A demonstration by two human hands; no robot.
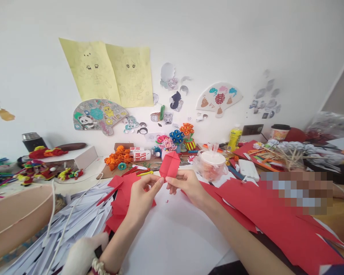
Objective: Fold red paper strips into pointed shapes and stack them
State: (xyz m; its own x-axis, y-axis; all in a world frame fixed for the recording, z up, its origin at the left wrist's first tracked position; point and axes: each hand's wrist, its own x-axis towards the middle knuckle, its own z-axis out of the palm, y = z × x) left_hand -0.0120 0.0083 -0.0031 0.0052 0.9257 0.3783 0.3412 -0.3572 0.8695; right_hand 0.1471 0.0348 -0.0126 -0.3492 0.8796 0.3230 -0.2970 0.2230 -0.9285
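Observation:
A small folded piece of red paper [170, 165] is held up above the white sheet [177, 229], with crease lines across its face. My left hand [145, 193] pinches its lower left edge between thumb and fingers. From the other side, my right hand [186, 185] grips the lower right edge, thumb in front and fingers behind. Left of my left hand lie several folded red paper pieces [123, 202]. Flat red paper sheets [263, 214] spread out to the right of my right forearm. A tiny red scrap [166, 201] rests on the white sheet.
White paper strips [77, 217] pile up at left under a white cable [52, 214]. A plush toy [83, 252] sits by my left forearm. Behind my hands stand a bagged plastic tub [212, 164], pipe-cleaner flowers [176, 137] and a yellow bottle [234, 139]. Another person's arm [342, 191] shows at right.

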